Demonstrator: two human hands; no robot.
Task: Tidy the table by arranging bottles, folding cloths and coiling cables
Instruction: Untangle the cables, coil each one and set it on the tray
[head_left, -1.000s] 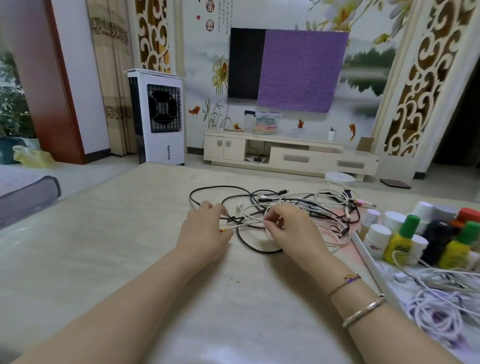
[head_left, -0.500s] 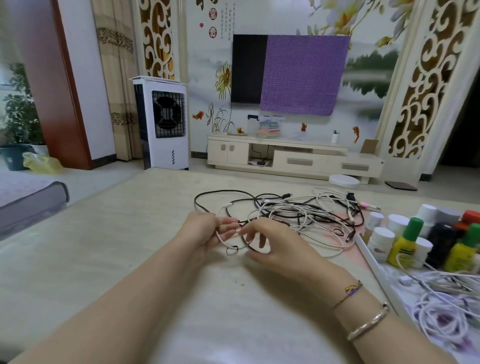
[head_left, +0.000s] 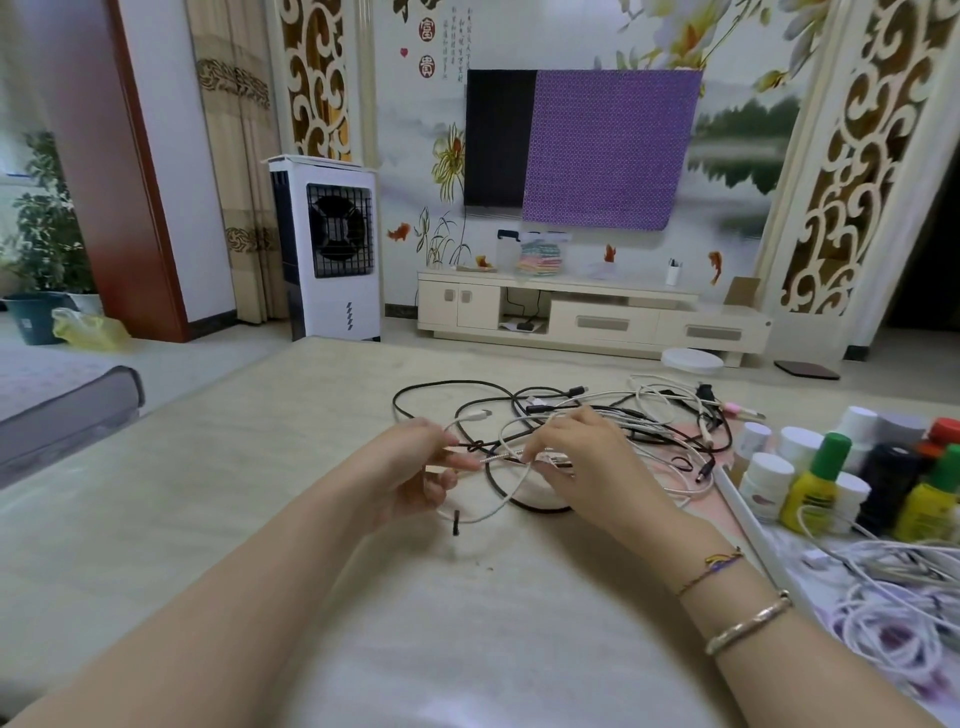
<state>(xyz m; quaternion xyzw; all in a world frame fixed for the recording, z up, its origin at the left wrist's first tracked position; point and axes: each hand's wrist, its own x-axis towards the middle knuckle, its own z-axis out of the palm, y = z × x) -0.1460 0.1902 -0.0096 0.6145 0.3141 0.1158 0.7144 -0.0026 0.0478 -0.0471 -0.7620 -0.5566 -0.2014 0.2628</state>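
Fingers (head_left: 457, 461) of the left hand (head_left: 410, 467) curl in and pinch a white cable (head_left: 511, 480), and the fingers (head_left: 545, 457) of the right hand (head_left: 587, 462) pinch the same cable just beside them. Both hands are held a little above the table (head_left: 208, 467), close together but not touching. Between the two hands the cable runs almost straight, and from there it hangs down in a loop under the left hand. A small black end (head_left: 456, 522) dangles at the bottom of that loop, just over the table. Right behind the hands lies the tangle of cables (head_left: 597, 410), black ones and white ones all mixed up, and the held cable leads back into it. To the right of the tangle stand the bottles (head_left: 815, 483), close together: white ones with white caps, yellow ones with green caps, a dark one and one with a red cap. They stand at the far end of a white tray (head_left: 748, 525). Nearer in the tray lies a pile of white cords (head_left: 883, 623). The right wrist wears a thread band (head_left: 711, 566) and a metal bangle (head_left: 748, 621). Far behind the table are a white fan box (head_left: 327, 249), a low cabinet (head_left: 592, 317) and a screen half covered by a purple cloth (head_left: 602, 150).
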